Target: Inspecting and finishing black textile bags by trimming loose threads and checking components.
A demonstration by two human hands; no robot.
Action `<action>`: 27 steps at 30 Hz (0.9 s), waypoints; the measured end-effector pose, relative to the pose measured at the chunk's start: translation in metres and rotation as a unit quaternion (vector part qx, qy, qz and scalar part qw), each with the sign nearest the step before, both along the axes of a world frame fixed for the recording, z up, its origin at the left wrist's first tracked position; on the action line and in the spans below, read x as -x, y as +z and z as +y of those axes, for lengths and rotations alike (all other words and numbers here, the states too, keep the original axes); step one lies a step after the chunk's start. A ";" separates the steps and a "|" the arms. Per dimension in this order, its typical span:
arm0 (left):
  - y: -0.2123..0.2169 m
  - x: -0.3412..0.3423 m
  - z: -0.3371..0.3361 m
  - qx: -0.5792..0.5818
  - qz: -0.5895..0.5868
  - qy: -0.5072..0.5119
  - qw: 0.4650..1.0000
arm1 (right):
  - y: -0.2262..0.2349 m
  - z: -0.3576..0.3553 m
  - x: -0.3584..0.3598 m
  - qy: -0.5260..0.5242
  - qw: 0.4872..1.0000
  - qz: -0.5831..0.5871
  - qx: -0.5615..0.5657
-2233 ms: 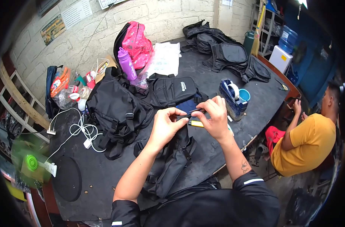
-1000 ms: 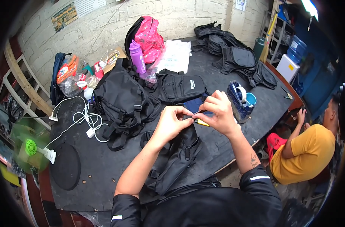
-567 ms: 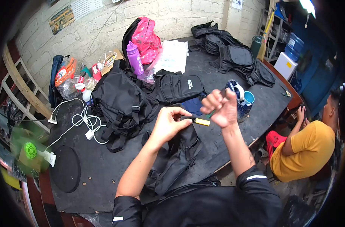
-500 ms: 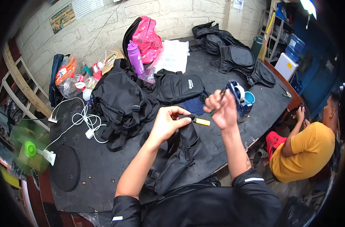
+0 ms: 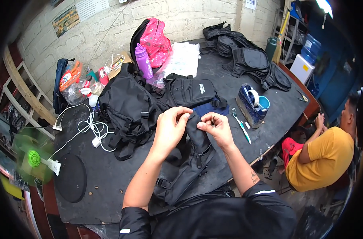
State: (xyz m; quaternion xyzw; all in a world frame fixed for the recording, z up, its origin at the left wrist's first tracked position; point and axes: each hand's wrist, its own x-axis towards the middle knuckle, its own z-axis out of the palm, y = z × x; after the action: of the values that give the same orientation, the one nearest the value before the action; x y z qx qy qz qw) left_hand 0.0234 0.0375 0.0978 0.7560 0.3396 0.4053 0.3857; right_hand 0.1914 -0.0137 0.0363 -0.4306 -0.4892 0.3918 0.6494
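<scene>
A black fabric bag [image 5: 197, 149] with zippers and straps stands in front of me at the table's near side, its narrow upper end raised between my hands. My left hand [image 5: 170, 126] is closed, thumb and fingers pinching the left side of that end. My right hand [image 5: 218, 129] is closed too, its thumb and fingertips at the right side of the fabric. A small dark object [image 5: 213, 122] shows among the right fingers; its kind is unclear. Right of that hand lies a white and green toothbrush [image 5: 242, 128].
A blue tape dispenser [image 5: 249, 104] and cyan cup [image 5: 264, 102] stand on the right. Black bags [image 5: 127, 97], a purple bottle [image 5: 144, 61] and a pink backpack [image 5: 155, 42] fill the back. A white cord [image 5: 86, 125] and spinning fan [image 5: 34, 158] are left; a person in yellow [image 5: 321, 159] sits right.
My right hand has come down and left to the bag's upper end, uncovering the toothbrush. The yellow lighter that showed beside my left fingers is out of sight.
</scene>
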 end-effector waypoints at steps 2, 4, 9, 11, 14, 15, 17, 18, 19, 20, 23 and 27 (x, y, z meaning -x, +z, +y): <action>-0.004 -0.001 0.002 0.007 -0.006 -0.002 1.000 | -0.001 -0.001 0.000 0.000 1.000 0.004 -0.004; -0.002 -0.001 0.000 0.014 -0.012 -0.006 1.000 | -0.003 -0.002 -0.003 0.001 1.000 -0.003 -0.017; 0.005 -0.004 -0.006 -0.057 0.016 -0.015 0.998 | 0.002 -0.004 -0.004 0.006 0.999 -0.030 -0.020; 0.006 -0.005 -0.006 -0.099 0.042 -0.014 0.994 | 0.003 -0.005 -0.008 0.006 0.999 -0.045 -0.020; -0.006 -0.014 -0.005 -0.188 0.072 0.004 0.980 | 0.011 -0.007 -0.008 0.041 0.995 -0.086 -0.015; -0.011 -0.017 -0.008 -0.265 0.064 0.044 0.961 | 0.016 -0.010 -0.005 -0.023 0.986 -0.158 -0.037; -0.020 -0.022 -0.010 -0.345 0.044 0.087 0.934 | 0.034 -0.018 -0.001 -0.126 0.934 -0.318 -0.099; -0.024 -0.024 -0.010 -0.345 0.045 0.086 0.934 | 0.043 -0.022 -0.002 -0.127 0.935 -0.317 -0.099; -0.026 -0.024 -0.010 -0.348 0.033 0.090 0.933 | 0.054 -0.025 -0.003 -0.153 0.880 -0.437 -0.103; -0.029 -0.024 -0.010 -0.350 0.021 0.094 0.932 | 0.063 -0.029 -0.003 -0.177 0.810 -0.549 -0.104; -0.032 -0.028 -0.011 -0.342 0.012 0.093 0.935 | 0.073 -0.034 -0.004 -0.189 0.751 -0.624 -0.105; -0.032 -0.032 -0.013 -0.350 -0.012 0.086 0.933 | 0.078 -0.032 -0.003 -0.194 0.693 -0.683 -0.120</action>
State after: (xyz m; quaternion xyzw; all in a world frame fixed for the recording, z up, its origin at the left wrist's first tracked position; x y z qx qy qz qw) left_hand 0.0551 0.0242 0.0653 0.8059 0.2350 0.5395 0.0645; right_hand 0.1940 -0.0462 0.1141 -0.5833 -0.7466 -0.2073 0.2437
